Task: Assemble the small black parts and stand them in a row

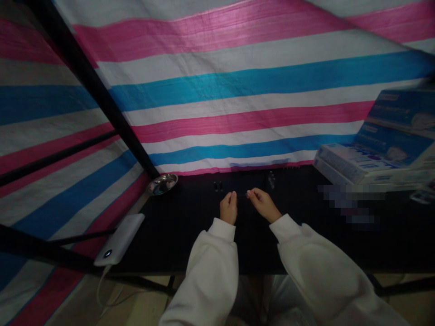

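My left hand [229, 207] and my right hand [263, 203] are raised just above a black table [190, 235], close together, both in white sleeves. Each hand is pinched shut. A thin dark piece [242, 195] runs between the two pinches; it is too small and dark to name. Just beyond the hands, small dark parts [218, 185] and a small clear item [271, 179] stand on the table.
A shiny metal dish [162, 184] sits at the table's back left corner. A white power bank [119, 238] with a cable lies on the left edge. Blue and white boxes [374, 156] are stacked at the right. A striped tarp [238, 90] hangs behind, with black poles at left.
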`<state>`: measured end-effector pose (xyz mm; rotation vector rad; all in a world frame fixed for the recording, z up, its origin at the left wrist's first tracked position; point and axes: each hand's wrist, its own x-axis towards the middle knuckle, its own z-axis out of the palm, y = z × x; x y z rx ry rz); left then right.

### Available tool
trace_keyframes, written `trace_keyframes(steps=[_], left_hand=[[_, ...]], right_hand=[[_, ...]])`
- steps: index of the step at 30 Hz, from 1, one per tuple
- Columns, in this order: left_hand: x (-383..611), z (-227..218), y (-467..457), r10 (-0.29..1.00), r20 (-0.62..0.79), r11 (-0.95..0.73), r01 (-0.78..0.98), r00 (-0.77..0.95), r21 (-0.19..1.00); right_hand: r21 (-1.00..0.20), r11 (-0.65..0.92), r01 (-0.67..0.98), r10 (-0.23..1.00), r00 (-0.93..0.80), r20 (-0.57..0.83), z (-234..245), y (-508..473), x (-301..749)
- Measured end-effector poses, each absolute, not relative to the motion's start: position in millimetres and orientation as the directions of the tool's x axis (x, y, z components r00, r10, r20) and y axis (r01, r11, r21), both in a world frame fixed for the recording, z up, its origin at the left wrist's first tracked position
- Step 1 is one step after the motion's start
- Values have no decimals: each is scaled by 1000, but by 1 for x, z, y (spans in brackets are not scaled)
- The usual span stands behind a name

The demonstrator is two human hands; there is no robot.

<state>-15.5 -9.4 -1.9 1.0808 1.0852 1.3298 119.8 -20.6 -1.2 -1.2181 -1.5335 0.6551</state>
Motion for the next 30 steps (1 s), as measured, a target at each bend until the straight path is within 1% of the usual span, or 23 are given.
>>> trace_keyframes(steps=[3, 5, 10, 13, 15, 17, 22, 24, 25, 27, 30], left_hand=[[-15, -4, -7, 988, 157, -156, -23, 5, 987], [-16, -4, -6, 987, 163, -163, 5, -2, 987], [-18, -1, -4, 988, 132, -132, 5, -78, 991], [-18, 1, -4, 986, 142, -142, 6, -92, 990], [-18, 1, -5, 985, 145, -146, -1, -90, 989], [-18, 2, -5, 986, 140, -141, -10, -86, 990], [-19, -1, -4, 979, 153, -156, -18, -132, 988], [-21, -2, -2, 974, 153, -159, -23, -170, 987], [-21, -3, -2, 972, 149, -157, -27, -179, 987], [-22, -4, -1, 973, 148, -156, -28, -175, 987], [-21, -4, -2, 977, 155, -158, -9, -147, 987]], right_hand=[[-877, 354, 324, 924, 26, 382, -2, -21, 119], [-890, 362, 279, 924, 20, 382, -5, -19, 119], [-928, 351, 123, 936, -11, 352, -12, -14, 122], [-932, 350, 89, 937, -46, 347, -12, -14, 123], [-925, 361, 121, 932, -63, 356, -9, -15, 123], [-892, 397, 215, 918, -89, 387, -6, -18, 124], [-690, 520, 504, 848, -207, 489, 0, -20, 134], [-623, 517, 586, 839, -204, 504, 2, -19, 140], [-609, 499, 616, 842, -177, 510, 4, -19, 143], [-628, 458, 629, 850, -104, 516, 9, -19, 145], [-698, 457, 552, 858, -66, 510, 18, -20, 136]])
